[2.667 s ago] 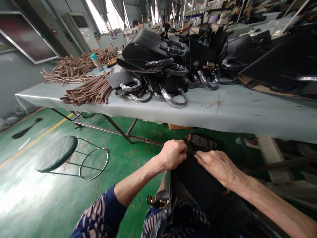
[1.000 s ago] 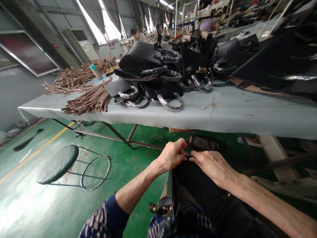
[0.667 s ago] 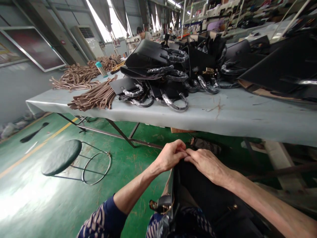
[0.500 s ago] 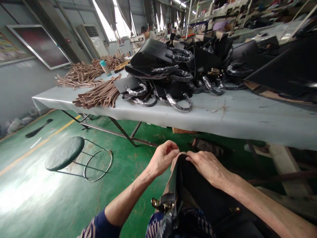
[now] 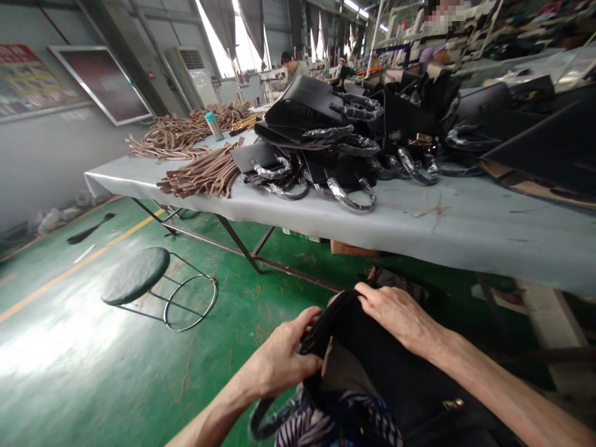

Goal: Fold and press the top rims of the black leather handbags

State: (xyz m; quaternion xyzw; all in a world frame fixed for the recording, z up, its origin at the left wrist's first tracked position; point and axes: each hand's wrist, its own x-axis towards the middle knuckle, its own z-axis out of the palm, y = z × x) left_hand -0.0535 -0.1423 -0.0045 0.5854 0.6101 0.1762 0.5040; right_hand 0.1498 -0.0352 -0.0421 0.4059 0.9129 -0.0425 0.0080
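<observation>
A black handbag (image 5: 400, 372) with a gold zipper pull lies across my lap, its mouth facing me and some brown lining showing. My left hand (image 5: 284, 357) grips the near-left edge of the bag, thumb inside and fingers outside. At the far edge of the opening, my right hand (image 5: 395, 313) pinches the rim between thumb and fingers. A plastic-wrapped handle (image 5: 267, 419) hangs below my left wrist. Patterned blue cloth shows under the bag.
Across from me, a grey-covered table (image 5: 288, 214) bears a pile of black handbags (image 5: 302, 108), bundles of brown strips (image 5: 205, 174) and a teal-capped bottle (image 5: 214, 126). A round stool (image 5: 137, 276) stands at left on the green floor. People sit farther back.
My left hand has moved down and toward me along the bag's edge, and the bag's mouth is spread wider. My right hand stays at the rim. The view has shifted slightly left.
</observation>
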